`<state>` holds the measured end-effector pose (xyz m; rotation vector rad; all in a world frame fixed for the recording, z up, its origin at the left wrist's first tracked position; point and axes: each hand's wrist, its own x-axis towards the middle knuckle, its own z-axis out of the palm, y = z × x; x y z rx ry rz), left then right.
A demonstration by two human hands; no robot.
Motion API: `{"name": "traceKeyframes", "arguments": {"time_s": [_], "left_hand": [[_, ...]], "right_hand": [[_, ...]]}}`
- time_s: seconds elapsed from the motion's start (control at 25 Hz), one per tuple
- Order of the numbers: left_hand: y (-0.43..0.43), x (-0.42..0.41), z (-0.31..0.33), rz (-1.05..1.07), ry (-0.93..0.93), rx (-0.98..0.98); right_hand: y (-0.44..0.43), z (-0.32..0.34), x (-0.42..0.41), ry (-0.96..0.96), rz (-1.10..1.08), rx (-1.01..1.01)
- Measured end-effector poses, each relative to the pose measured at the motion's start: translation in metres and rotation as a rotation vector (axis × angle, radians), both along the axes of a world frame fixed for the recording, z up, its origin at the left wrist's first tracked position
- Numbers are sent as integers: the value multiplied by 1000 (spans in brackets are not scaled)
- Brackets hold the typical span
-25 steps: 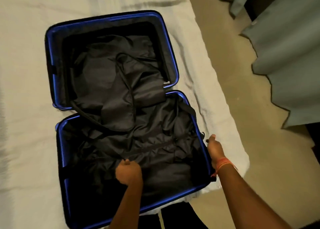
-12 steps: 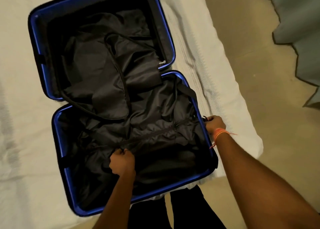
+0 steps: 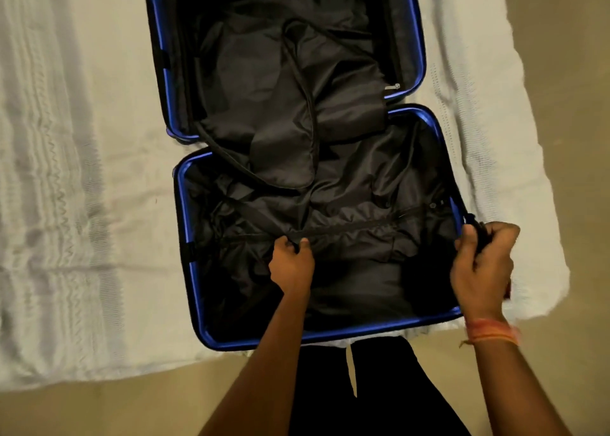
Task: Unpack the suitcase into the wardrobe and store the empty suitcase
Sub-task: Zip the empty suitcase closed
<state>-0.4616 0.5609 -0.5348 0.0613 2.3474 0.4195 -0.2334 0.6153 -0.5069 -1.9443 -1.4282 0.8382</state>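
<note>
Viewed from above, a blue hard-shell suitcase (image 3: 185,237) lies opened flat on a bed covered with a white textured bedspread (image 3: 82,171), its two halves side by side, the far half partly cut off by the top edge of the view. Both halves are lined with loose black lining fabric (image 3: 346,178), crumpled and folded over the hinge line; whether any clothing lies beneath it cannot be told. A black strap (image 3: 363,227) runs across the near half from its right wall toward its middle. The left hand (image 3: 292,267) is closed in a pinch on the strap's inner end, near the centre of the near half, with the lining gathered beneath the fingers. The right hand (image 3: 482,270) is closed around a dark piece at the right rim of the near half, where the strap meets the wall; what exactly it holds is hidden by the fingers. An orange thread band (image 3: 491,333) circles the right wrist. The person's dark trousers (image 3: 379,386) show below the near edge of the bed, above a beige floor (image 3: 99,409)
</note>
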Motion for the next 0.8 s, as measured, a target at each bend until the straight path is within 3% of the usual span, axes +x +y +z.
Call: {"name": "traceKeyframes", "arguments": {"time_s": [0.12,0.24,0.36,0.44,0.56,0.8], "left_hand": [[-11,-8,-6,29,-18,46],[-14,-11,-7,37,-38,84],[-13,-13,-5,13,-54,96],[-17,-20,-7,23,-100,124],[-23,-28,-10,78,-178,184],[-9,-17,-1,-36,-116,307]], "right_hand": [[38,9,24,36,-111,29],[85,40,22,454,-75,-63],[70,30,-46,759,13,-393],[27,-1,-100,714,118,-536],[-23,-40,-139,496,237,-497],[1,-57,-139,313,453,-492]]}}
